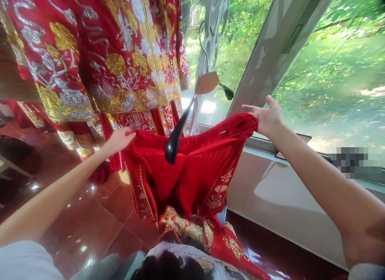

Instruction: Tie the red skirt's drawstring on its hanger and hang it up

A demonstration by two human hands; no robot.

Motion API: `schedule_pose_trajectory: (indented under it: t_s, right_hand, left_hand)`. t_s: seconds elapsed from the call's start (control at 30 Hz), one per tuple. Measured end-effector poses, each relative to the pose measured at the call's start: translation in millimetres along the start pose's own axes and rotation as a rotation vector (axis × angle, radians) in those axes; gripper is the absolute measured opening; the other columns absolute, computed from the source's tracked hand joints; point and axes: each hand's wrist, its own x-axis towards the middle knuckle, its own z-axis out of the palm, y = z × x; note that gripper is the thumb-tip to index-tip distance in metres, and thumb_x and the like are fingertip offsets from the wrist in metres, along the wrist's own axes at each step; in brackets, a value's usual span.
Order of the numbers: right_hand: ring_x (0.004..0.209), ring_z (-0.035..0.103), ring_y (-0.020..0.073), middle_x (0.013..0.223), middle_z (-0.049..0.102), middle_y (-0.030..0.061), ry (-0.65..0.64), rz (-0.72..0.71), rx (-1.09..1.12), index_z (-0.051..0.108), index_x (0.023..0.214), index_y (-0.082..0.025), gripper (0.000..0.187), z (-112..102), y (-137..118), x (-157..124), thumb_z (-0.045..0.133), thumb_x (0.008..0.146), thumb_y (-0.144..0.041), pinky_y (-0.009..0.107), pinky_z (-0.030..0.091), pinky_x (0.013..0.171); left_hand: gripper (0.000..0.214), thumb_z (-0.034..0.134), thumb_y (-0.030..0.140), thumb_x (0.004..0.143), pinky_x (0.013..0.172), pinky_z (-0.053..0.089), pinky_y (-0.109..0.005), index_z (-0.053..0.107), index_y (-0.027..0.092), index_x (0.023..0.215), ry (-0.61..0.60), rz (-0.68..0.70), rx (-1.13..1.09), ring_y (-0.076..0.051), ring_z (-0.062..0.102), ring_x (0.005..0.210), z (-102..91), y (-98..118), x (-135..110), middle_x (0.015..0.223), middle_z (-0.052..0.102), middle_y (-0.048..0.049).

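A red skirt (192,171) with gold embroidery down its sides is stretched open in front of me, its waistband spread wide between my hands. My left hand (119,139) pinches the left end of the waistband. At the other end, my right hand (269,118) grips the band's right corner, with the thumb and a finger sticking out. A hanger (207,83) with a tan middle and black rounded arms hangs by its hook; one arm dips in front of the waistband. The skirt's lower part bunches over embroidered red fabric (192,230) near my lap.
Red jackets (129,63) with gold and silver embroidery hang at the upper left. Behind the hanger stands a pale scrolled metal frame (215,35), beside large windows (331,71). A flat dark-edged object (293,145) lies on the sill. Below is a shiny reddish tiled floor (90,216).
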Motion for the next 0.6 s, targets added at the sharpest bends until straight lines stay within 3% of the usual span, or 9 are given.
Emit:
schedule_pose_trajectory:
  t_s: [0.1, 0.2, 0.33, 0.47, 0.6]
  right_hand:
    - [0.053, 0.053, 0.0143, 0.054, 0.05, 0.0012, 0.015, 0.016, -0.048, 0.054, 0.107, -0.009, 0.063, 7, 0, 14, 0.015, 0.097, -0.057, 0.028, 0.043, 0.066]
    - [0.05, 0.05, 0.015, 0.044, 0.041, -0.0027, 0.035, 0.003, -0.067, 0.053, 0.104, -0.011, 0.053, 17, -2, 25, 0.02, 0.098, -0.052, 0.026, 0.042, 0.063]
    - [0.046, 0.043, 0.0112, 0.042, 0.04, -0.0057, 0.028, 0.005, -0.069, 0.051, 0.097, -0.015, 0.046, 30, -13, 44, 0.021, 0.099, -0.05, 0.022, 0.038, 0.059]
    - [0.041, 0.029, 0.0076, 0.042, 0.037, -0.0076, -0.038, 0.023, -0.088, 0.054, 0.084, -0.014, 0.059, 44, -12, 66, 0.014, 0.096, -0.056, 0.019, 0.031, 0.053]
    - [0.042, 0.029, 0.0084, 0.039, 0.031, -0.007, -0.05, -0.072, -0.119, 0.051, 0.069, -0.018, 0.057, 52, -1, 74, 0.021, 0.094, -0.059, 0.019, 0.032, 0.051]
  left_hand:
    - [0.026, 0.051, 0.043, 0.074, 0.065, 0.033, -0.029, 0.047, 0.02, 0.062, 0.04, 0.077, 0.067, -0.016, 0.046, 0.063, -3.0, -1, -3, 0.064, 0.051, -0.0005]
    - [0.026, 0.048, 0.044, 0.076, 0.059, 0.029, -0.027, 0.048, 0.02, 0.068, 0.143, 0.011, -0.003, -0.014, 0.04, 0.057, -6.0, 1, -4, 0.06, 0.046, 0.0022]
    - [0.028, 0.051, 0.045, 0.074, 0.054, 0.025, -0.026, 0.047, 0.019, 0.063, 0.082, -0.036, -0.109, -0.012, 0.034, 0.051, -6.4, 6, -8, 0.054, 0.038, 0.0044]
    - [0.031, 0.055, 0.045, 0.073, 0.053, 0.025, -0.026, 0.047, 0.018, 0.059, 0.056, -0.03, -0.15, -0.011, 0.033, 0.05, -4.1, 6, -16, 0.053, 0.038, 0.0048]
    - [0.029, 0.059, 0.042, 0.071, 0.053, 0.028, -0.025, 0.052, 0.018, 0.057, 0.054, -0.058, -0.217, -0.012, 0.041, 0.052, -4.3, -1, -21, 0.052, 0.044, 0.004]
